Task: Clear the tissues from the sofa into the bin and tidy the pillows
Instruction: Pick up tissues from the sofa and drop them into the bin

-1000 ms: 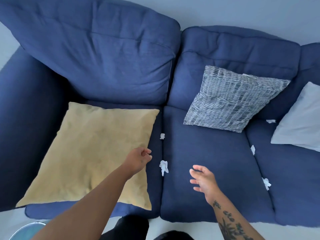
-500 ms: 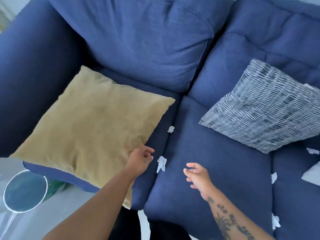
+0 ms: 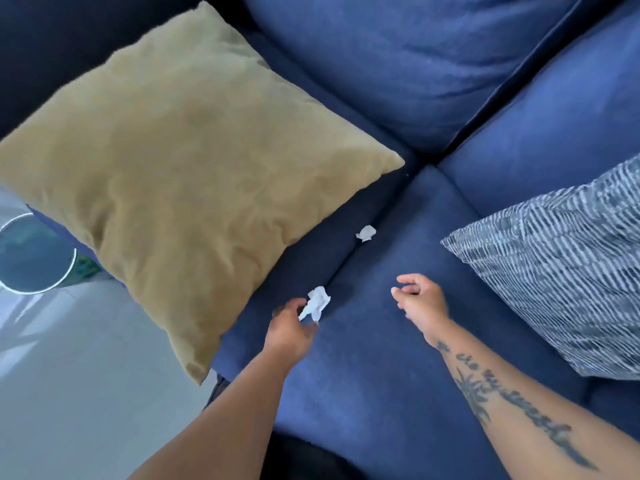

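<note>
A crumpled white tissue [image 3: 318,302] lies on the seam between two blue sofa seat cushions [image 3: 374,382]. My left hand [image 3: 290,328] pinches its lower end between thumb and fingers. A second, smaller tissue [image 3: 366,233] sits further up the same seam, untouched. My right hand [image 3: 420,303] hovers over the right seat cushion with loosely curled fingers and holds nothing. A mustard pillow [image 3: 187,168] lies flat on the left seat and overhangs its front edge. A grey striped pillow [image 3: 561,271] leans at the right.
A round bin with a pale rim [image 3: 73,263] stands on the light floor at the far left, partly hidden under the mustard pillow's corner. Blue back cushions [image 3: 415,64] fill the top of the view.
My left hand has gone from the mustard pillow's edge to the nearer tissue and closed on it. The view has swung left and closer, showing more of the bin and cutting off the sofa's right end.
</note>
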